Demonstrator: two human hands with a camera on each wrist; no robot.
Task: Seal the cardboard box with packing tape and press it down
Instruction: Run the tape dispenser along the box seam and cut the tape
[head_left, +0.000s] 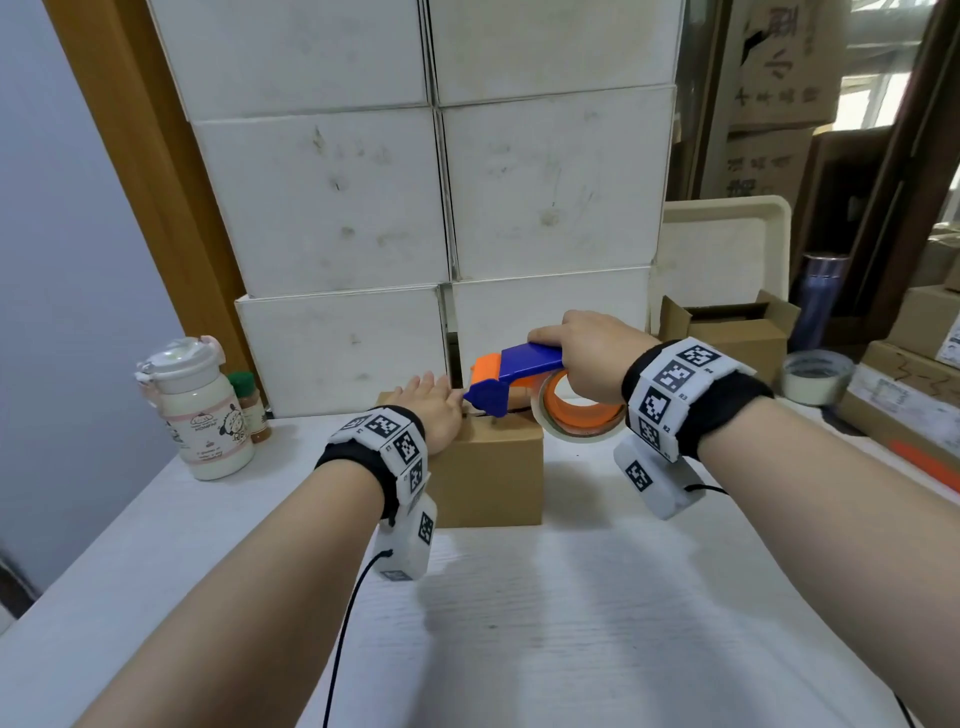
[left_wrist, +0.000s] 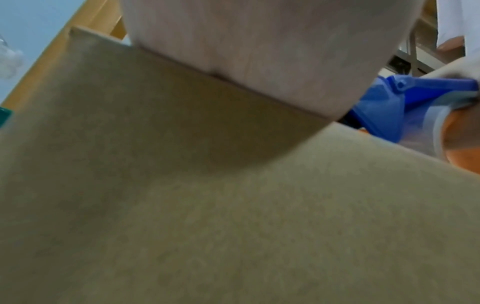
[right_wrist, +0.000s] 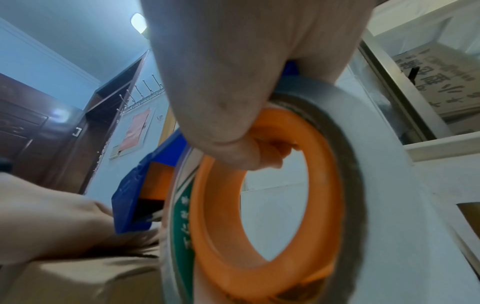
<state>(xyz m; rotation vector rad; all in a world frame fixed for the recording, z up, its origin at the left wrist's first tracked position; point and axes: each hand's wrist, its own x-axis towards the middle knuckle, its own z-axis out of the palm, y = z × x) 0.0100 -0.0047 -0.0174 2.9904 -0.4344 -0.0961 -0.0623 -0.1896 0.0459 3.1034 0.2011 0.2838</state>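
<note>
in the head view the cardboard box is sitting on the white table, well in front of the stacked white cartons. the left hand is lying flat on the box top with fingers straight, holding nothing and pinning the flaps. the right hand is curling around the blue and orange tape dispenser, whose nose is hovering at or just above the box top beside the left fingertips; whether it is touching cannot be told. a white bottle is standing to the left of the box.

in the left wrist view the palm is pressing on the box's top edge, with the dispenser just beyond it.

in the right wrist view the fingers are hooking through the orange core, gripping the tape roll and frame tightly, with the box lying below.

the step in hand looks like starting the tape strip along the seam. the next move is likely calling for setting the tape end down firmly, drawing the dispenser across the box while the left hand is steadying it, then cutting and rubbing the strip flat.
</note>
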